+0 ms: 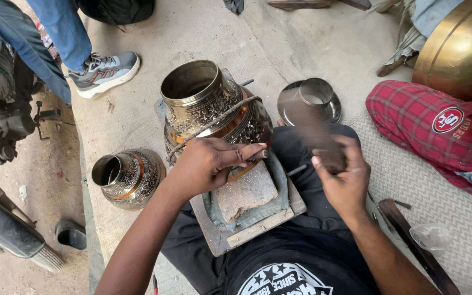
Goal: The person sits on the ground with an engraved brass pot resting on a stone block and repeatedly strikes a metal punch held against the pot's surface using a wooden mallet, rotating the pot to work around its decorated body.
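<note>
The left hand (206, 164) is closed around a thin metal punch (258, 155), thumb and fingers pinching its dull grey shaft so the short end juts past the fingertips. That end lies against the lower belly of a large engraved brass pot (208, 112), a round-shouldered vessel with a wide flared neck, dense floral chasing over its body and a smooth copper-toned band near the base. A twisted cord (214, 123) runs slantwise across the pot just above the knuckles.

Below the left fingers, the pot leans on a rough, pitted grey block (247, 192) set in a metal frame on a flat wooden board (269, 218), which rests on the person's lap.

The right hand (342, 177) is clenched around a dark wooden mallet (315, 134), whose head is smeared by motion blur above the fingers; its exact shape cannot be made out.

Just beyond the mallet sits a shiny round metal dish with a raised neck (310, 101) on the dusty concrete. Well to the outer side of the left wrist lies a smaller engraved pot (129, 177), tipped on its side, mouth open toward the ground's edge, with the same chased pattern and copper band.

Near the right forearm a long dark wooden stick (416, 246) lies on a woven mat (438, 186). Another person's red plaid sleeve (427, 123) rests on that mat.
</note>
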Demonstrator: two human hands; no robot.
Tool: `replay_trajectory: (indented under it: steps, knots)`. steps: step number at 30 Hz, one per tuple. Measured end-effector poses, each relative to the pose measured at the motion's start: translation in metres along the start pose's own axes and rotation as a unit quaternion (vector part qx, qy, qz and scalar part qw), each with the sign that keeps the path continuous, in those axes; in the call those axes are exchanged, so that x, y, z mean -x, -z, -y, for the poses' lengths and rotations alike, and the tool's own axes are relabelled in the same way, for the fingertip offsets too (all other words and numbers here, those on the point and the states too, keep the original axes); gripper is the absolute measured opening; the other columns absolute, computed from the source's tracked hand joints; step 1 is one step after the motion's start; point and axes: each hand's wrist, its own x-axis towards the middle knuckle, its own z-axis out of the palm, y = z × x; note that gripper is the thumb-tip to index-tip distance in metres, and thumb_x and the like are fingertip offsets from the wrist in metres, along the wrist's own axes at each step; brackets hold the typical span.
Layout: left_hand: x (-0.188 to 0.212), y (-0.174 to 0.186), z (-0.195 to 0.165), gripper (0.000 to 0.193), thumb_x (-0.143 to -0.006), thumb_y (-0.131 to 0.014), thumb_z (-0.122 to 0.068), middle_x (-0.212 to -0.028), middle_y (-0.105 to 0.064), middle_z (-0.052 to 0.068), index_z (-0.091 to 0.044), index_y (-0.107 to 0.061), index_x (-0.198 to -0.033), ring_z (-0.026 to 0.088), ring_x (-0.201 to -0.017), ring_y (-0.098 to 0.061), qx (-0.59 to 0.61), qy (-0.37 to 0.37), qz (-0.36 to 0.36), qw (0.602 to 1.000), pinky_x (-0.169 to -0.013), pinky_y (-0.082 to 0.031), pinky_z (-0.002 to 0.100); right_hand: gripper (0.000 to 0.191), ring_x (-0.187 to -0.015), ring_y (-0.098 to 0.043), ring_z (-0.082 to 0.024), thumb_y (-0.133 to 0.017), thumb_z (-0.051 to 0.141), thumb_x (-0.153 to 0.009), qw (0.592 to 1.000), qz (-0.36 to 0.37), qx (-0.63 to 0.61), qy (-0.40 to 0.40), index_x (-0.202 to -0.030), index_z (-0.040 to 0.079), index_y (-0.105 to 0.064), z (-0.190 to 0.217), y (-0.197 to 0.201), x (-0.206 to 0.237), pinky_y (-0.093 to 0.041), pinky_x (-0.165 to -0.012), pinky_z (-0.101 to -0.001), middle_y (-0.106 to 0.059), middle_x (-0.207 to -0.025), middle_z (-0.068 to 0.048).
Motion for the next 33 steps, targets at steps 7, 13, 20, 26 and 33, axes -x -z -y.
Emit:
replay_trajectory:
  steps: [7, 13, 20, 26, 33]
  knots:
    - [0.004, -0.005, 0.003, 0.076, -0.066, -0.067, 0.004, -0.076, -0.07, 0.004, -0.023, -0.068, -0.137, 0.024, -0.068, -0.069, -0.026, 0.002, -0.006, 1.0, -0.065, -0.056, 0.037, 0.032, -0.082, -0.073, -0.016, -0.073, -0.003, -0.081, 0.978, 0.06, 0.192, 0.05, -0.111, 0.007, -0.07, 0.011, 0.005, -0.007, -0.056, -0.071, -0.0317, -0.076, -0.091, -0.006]
    - [0.004, -0.01, 0.0, 0.069, -0.072, -0.068, 0.007, -0.086, -0.076, 0.002, -0.015, -0.066, -0.138, 0.022, -0.073, -0.072, -0.014, 0.003, -0.053, 0.998, -0.068, -0.057, 0.036, 0.029, -0.082, -0.064, -0.012, -0.074, 0.0, -0.09, 0.995, -0.008, 0.034, 0.088, -0.116, 0.005, -0.065, 0.02, 0.002, -0.013, -0.051, -0.074, -0.0279, -0.072, -0.098, -0.006]
    - [0.004, -0.012, 0.001, 0.063, -0.074, -0.067, 0.007, -0.091, -0.077, 0.003, -0.015, -0.068, -0.133, 0.02, -0.077, -0.074, -0.014, 0.009, -0.065, 0.998, -0.069, -0.058, 0.033, 0.035, -0.084, -0.07, -0.016, -0.072, -0.009, -0.08, 0.983, 0.021, 0.146, 0.112, -0.11, 0.007, -0.065, 0.021, 0.002, -0.016, -0.053, -0.075, -0.0308, -0.074, -0.094, -0.006]
    - [0.002, -0.01, 0.0, 0.065, -0.069, -0.065, 0.009, -0.09, -0.077, 0.004, -0.013, -0.071, -0.13, 0.021, -0.077, -0.075, -0.003, 0.017, -0.059, 0.998, -0.068, -0.059, 0.034, 0.036, -0.088, -0.071, -0.02, -0.072, -0.008, -0.078, 0.98, 0.01, 0.154, 0.126, -0.109, 0.008, -0.065, 0.02, -0.005, -0.007, -0.055, -0.078, -0.0345, -0.073, -0.095, -0.007]
    - [0.0, -0.009, -0.005, 0.065, -0.068, -0.066, 0.009, -0.093, -0.078, 0.006, -0.015, -0.073, -0.128, 0.021, -0.076, -0.074, -0.01, 0.018, -0.066, 0.998, -0.067, -0.059, 0.034, 0.037, -0.086, -0.072, -0.02, -0.074, -0.01, -0.08, 0.961, 0.015, 0.222, 0.167, -0.111, 0.007, -0.065, 0.016, -0.011, -0.005, -0.054, -0.076, -0.0317, -0.073, -0.096, -0.008]
